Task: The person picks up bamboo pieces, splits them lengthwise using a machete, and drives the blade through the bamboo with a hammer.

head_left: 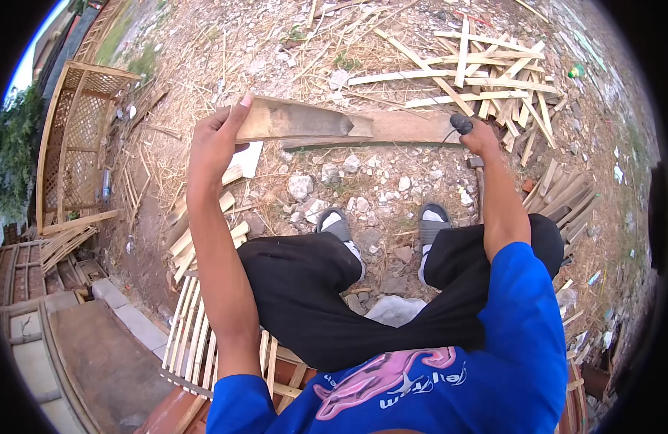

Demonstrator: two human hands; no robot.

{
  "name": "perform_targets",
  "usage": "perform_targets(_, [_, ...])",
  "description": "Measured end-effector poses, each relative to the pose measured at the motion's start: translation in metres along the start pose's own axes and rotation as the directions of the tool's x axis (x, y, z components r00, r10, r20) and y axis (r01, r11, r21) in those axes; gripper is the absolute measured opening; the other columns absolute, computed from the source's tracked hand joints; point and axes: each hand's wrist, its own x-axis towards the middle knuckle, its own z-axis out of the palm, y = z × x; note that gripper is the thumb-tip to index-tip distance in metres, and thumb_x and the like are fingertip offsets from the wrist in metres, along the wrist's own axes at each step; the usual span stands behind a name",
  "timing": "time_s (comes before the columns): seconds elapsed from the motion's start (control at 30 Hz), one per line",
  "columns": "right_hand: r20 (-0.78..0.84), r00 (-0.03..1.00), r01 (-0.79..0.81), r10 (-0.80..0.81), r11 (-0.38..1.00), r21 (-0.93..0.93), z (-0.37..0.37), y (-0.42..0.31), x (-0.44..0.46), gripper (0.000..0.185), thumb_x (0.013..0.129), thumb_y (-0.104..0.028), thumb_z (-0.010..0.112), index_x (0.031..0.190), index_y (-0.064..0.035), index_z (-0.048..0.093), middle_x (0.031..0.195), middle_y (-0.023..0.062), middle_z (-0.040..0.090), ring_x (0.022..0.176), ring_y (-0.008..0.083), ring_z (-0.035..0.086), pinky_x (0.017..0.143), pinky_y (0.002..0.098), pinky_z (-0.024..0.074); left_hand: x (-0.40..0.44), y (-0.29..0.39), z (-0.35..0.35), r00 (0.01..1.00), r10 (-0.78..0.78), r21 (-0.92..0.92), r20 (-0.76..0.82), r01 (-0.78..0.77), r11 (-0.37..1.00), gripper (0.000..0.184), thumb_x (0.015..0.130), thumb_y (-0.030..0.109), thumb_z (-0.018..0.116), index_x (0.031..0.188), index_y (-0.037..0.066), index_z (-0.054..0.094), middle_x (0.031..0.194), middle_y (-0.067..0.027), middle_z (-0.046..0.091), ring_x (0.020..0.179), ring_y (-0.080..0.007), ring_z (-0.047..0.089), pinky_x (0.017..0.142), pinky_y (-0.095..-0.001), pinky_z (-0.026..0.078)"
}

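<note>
My left hand (pixel 222 137) grips the left end of a short wooden board (pixel 294 120), thumb on its upper face and fingers beneath. The board's right end lies over a longer plank (pixel 413 126) on the ground. At the plank's right end, my right hand (pixel 480 137) is closed round a dark, rounded object (pixel 461 124) with a thin dark cord or strap; what it is cannot be made out. Just below my right hand, a hammer (pixel 476 163) stands or leans with its handle pointing toward me.
Thin wood strips (pixel 507 83) are heaped at the upper right, with more sticks (pixel 565 192) at the right. A lattice panel (pixel 81 145) stands at the left. Stones (pixel 301 186) lie before my feet. Slatted wood (pixel 193 325) is at the lower left.
</note>
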Motion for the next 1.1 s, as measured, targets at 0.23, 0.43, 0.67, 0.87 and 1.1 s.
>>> perform_targets(0.23, [0.117,0.991,0.081,-0.072,0.994,-0.072,0.045,-0.026,-0.029,0.043,0.069,-0.02,0.063,0.112,-0.013,0.067,0.105,0.0189,0.069,0.101,0.036,0.066,0.088,0.0463,0.0523,-0.009,0.002,0.004,0.998,0.025,-0.008,0.06,-0.025,1.0,0.046,0.089,0.048,0.066,0.088,0.003,0.073,0.068,0.0023,0.056,0.064,-0.0065,0.051,0.06,-0.0244,0.045])
perform_targets(0.43, [0.105,0.994,0.04,-0.028,0.992,-0.12,0.042,-0.014,-0.037,0.04,0.069,-0.018,0.062,0.109,-0.0144,0.067,0.097,0.0191,0.07,0.094,0.0373,0.067,0.084,0.0473,0.0536,-0.01,0.005,-0.007,0.998,-0.022,0.086,0.052,0.017,0.996,0.042,0.094,0.043,0.063,0.09,0.003,0.072,0.067,0.0041,0.051,0.06,-0.0044,0.046,0.052,-0.0215,0.04])
perform_targets(0.67, [0.065,0.996,0.064,-0.055,0.988,-0.142,0.045,-0.011,-0.038,0.037,0.071,-0.018,0.061,0.107,-0.0151,0.067,0.094,0.0201,0.07,0.09,0.0392,0.068,0.08,0.0494,0.0541,-0.013,0.002,-0.003,0.995,-0.006,-0.109,0.101,0.017,0.994,0.04,0.094,0.038,0.063,0.101,-0.001,0.071,0.079,-0.0015,0.061,0.074,-0.0076,0.06,0.063,-0.025,0.055])
perform_targets(0.87, [0.052,0.996,0.08,-0.073,0.987,-0.142,0.042,-0.017,-0.05,0.038,0.071,-0.02,0.063,0.108,-0.0138,0.067,0.094,0.0201,0.07,0.09,0.0395,0.067,0.081,0.0492,0.0539,-0.013,0.0,-0.005,0.996,0.064,-0.21,0.056,-0.051,0.976,0.04,0.092,0.031,0.067,0.114,-0.002,0.066,0.095,-0.0074,0.067,0.083,-0.0112,0.064,0.072,-0.0271,0.057])
perform_targets(1.1, [-0.021,0.995,0.095,-0.094,0.994,0.045,0.027,-0.048,-0.039,0.047,0.068,-0.02,0.063,0.114,-0.01,0.066,0.1,0.0239,0.069,0.096,0.0409,0.065,0.085,0.0487,0.0512,0.017,-0.019,0.011,0.965,0.197,-0.249,-0.171,-0.236,0.939,0.035,0.089,0.014,0.067,0.115,-0.006,0.055,0.093,-0.0122,0.069,0.079,-0.0133,0.065,0.069,-0.0262,0.052])
